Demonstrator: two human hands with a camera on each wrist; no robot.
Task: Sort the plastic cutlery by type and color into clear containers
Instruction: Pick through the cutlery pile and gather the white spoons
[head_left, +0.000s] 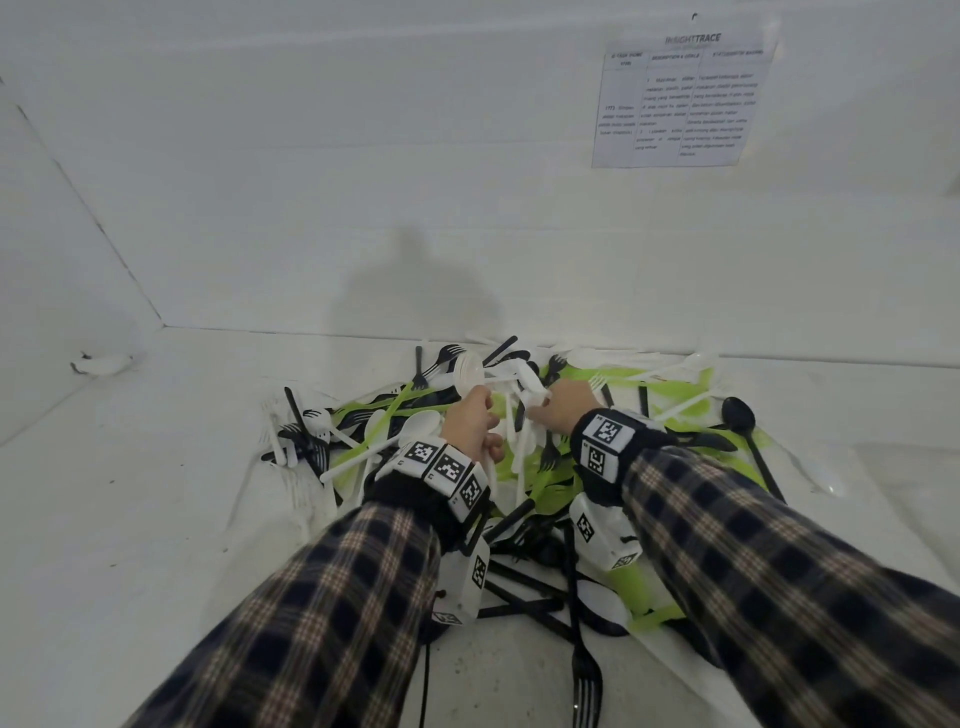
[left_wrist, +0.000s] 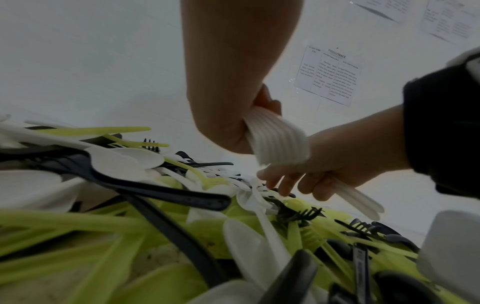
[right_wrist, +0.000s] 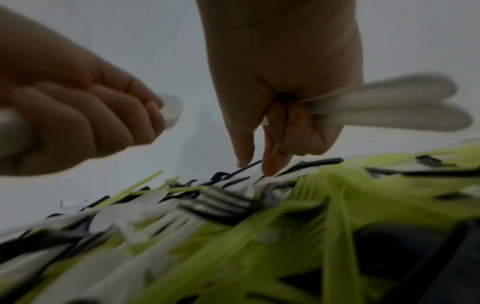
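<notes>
On the white tabletop (head_left: 156, 519), my left hand (head_left: 470, 423) clamped a white bundle (left_wrist: 279, 139) while my right hand (head_left: 563, 410), clutching white handles (left_wrist: 361, 200), fingered the pile (head_left: 545, 467) at frame centre, risking dropped pieces.

A bare data-recording booth rather than a home: plain white wall panels (head_left: 311, 182) meet a white tabletop (head_left: 130, 519), and a printed task sheet with a three-column table (head_left: 680, 101) (headed "INSIGHTTRACE") is taped up. Square black-and-white marker tags (head_left: 447, 467) wrap both wrists.
</notes>
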